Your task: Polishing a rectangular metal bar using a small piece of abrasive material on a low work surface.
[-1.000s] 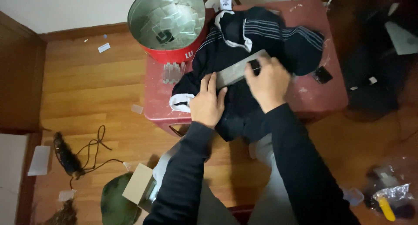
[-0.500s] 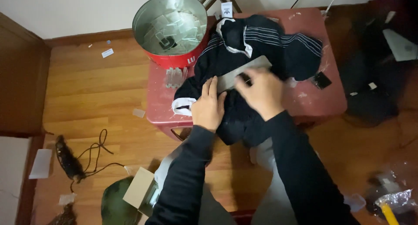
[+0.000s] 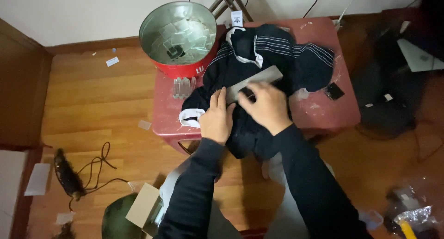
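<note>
Right grip pinching grey card, seemingly | left hand flat on black garment | both shifted nearer

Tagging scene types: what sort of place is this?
Probably a room in a home used for piecework, not a factory: wood floor, a low red table as workbench, a red tub of clear packets, and scraps on the floor.

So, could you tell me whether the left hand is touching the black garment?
Touching: the head view shows the left hand pressed flat on the black garment.
</note>
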